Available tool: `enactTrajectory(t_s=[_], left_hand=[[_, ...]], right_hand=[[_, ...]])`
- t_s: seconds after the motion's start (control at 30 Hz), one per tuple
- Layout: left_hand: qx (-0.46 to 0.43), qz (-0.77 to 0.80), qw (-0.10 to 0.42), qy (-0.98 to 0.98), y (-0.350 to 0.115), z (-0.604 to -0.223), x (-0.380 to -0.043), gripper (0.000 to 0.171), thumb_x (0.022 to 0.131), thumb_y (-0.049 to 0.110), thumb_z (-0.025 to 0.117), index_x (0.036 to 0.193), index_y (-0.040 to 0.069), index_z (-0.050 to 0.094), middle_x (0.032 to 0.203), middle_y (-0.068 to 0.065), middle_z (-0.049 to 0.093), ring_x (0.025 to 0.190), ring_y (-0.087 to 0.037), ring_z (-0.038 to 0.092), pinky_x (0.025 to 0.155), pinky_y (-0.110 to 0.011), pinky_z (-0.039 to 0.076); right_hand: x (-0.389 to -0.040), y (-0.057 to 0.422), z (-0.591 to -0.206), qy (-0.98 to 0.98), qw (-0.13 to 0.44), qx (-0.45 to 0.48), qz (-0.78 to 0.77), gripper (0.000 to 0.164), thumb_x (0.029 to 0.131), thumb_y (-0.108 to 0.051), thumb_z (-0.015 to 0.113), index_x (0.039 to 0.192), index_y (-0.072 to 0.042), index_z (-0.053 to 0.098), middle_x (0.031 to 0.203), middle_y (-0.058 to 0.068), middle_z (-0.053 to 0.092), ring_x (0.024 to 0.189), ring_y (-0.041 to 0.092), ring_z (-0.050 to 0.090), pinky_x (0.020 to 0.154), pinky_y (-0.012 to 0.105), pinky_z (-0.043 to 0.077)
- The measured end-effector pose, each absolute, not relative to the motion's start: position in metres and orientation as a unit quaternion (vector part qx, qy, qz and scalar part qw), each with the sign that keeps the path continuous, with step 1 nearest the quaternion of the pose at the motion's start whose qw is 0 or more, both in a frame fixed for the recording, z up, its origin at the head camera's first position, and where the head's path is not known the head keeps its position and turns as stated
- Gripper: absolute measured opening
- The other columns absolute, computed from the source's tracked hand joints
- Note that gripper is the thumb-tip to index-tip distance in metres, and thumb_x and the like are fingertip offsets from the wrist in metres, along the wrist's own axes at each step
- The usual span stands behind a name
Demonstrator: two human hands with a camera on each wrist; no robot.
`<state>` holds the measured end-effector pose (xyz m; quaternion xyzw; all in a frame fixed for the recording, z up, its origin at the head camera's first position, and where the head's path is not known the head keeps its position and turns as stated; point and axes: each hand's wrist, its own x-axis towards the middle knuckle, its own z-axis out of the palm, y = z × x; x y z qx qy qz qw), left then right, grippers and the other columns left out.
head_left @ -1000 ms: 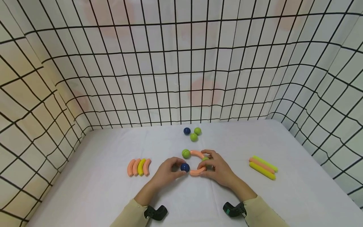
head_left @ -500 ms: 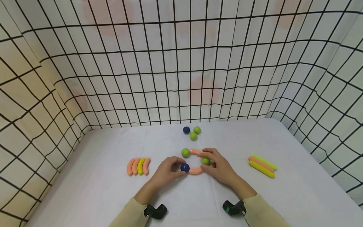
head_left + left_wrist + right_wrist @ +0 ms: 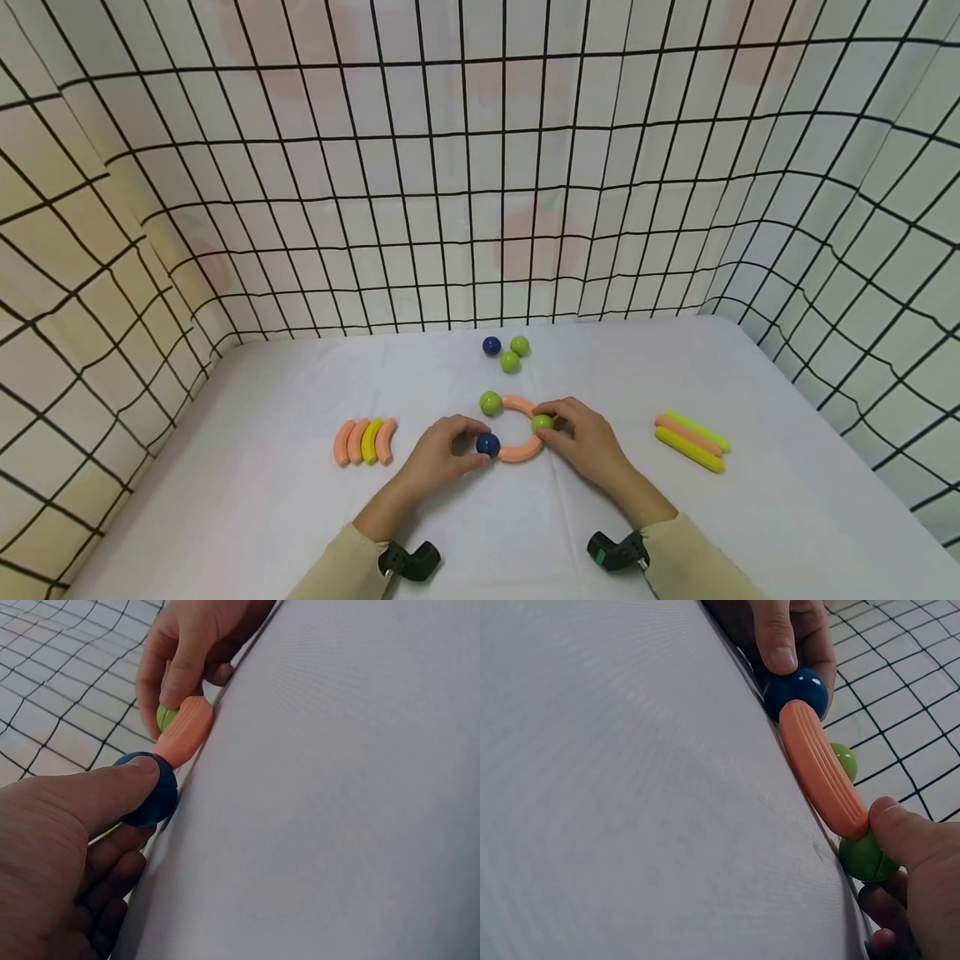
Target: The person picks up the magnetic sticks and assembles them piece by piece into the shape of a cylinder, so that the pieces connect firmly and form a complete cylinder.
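Note:
Between thumb and fingers, my left hand [image 3: 442, 457] pinches a dark blue ball [image 3: 487, 445] on the white table. My right hand [image 3: 585, 437] pinches a green ball [image 3: 542, 423]. A curved orange stick [image 3: 522, 452] spans from the blue ball to that green ball; the right wrist view shows its ribbed side [image 3: 821, 769]. A second curved orange stick [image 3: 517, 403] runs from the held green ball to another green ball [image 3: 491, 403] at the upper left. Together these pieces form a ring with a gap on its left side.
Behind the ring lie a loose blue ball [image 3: 491, 346] and two green balls [image 3: 510, 362]. Curved orange and yellow sticks [image 3: 367, 442] lie in a row at left. Straight yellow and orange sticks [image 3: 692, 442] are at right. Black netting [image 3: 480, 192] surrounds the table's back and sides.
My right fingers have moved from around the lower curved stick and green ball to pinching the green ball alone. The lower stick now meets the blue ball. My left hand has stayed put.

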<state>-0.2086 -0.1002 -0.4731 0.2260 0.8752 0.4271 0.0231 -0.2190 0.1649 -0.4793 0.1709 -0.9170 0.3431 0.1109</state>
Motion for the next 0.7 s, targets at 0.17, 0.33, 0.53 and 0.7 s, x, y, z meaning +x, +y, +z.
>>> enactTrajectory(t_s=[0.17,0.33,0.53,0.7], left_hand=[[0.222,0.430,0.027,0.875,-0.101,-0.473,-0.210,0.034,0.087,0.022,0.078,0.119,0.015,0.069,0.111,0.001,0.069,0.105,-0.016,0.060,0.094,-0.036,0.051],[0.211,0.442,0.029,0.872,-0.101,-0.474,-0.211,0.031,0.091,0.028,0.074,0.119,0.017,0.068,0.112,0.002,0.069,0.107,-0.016,0.061,0.095,-0.035,0.051],[0.155,0.496,0.014,0.854,-0.101,-0.464,-0.209,0.023,0.097,0.026,0.066,0.117,0.014,0.069,0.108,0.003,0.070,0.099,-0.013,0.063,0.088,-0.028,0.052],[0.123,0.513,0.016,0.849,-0.110,-0.437,-0.208,0.024,0.098,0.027,0.064,0.118,0.014,0.069,0.113,0.005,0.071,0.103,-0.013,0.064,0.095,-0.036,0.053]], right_hand=[[-0.220,0.164,-0.481,-0.913,0.126,0.179,0.344,0.027,0.087,-0.022,0.078,0.113,-0.023,0.071,0.097,-0.009,0.066,0.083,0.005,0.057,0.073,0.023,0.049],[-0.222,0.164,-0.482,-0.917,0.140,0.175,0.329,0.028,0.086,-0.022,0.079,0.112,-0.024,0.072,0.093,-0.009,0.065,0.081,0.006,0.053,0.070,0.024,0.045],[-0.221,0.165,-0.482,-0.923,0.136,0.169,0.319,0.026,0.086,-0.025,0.079,0.111,-0.024,0.072,0.095,-0.010,0.065,0.081,0.007,0.051,0.070,0.023,0.044],[-0.222,0.164,-0.481,-0.924,0.122,0.159,0.325,0.026,0.087,-0.027,0.078,0.112,-0.025,0.071,0.096,-0.011,0.065,0.081,0.007,0.051,0.069,0.023,0.044]])
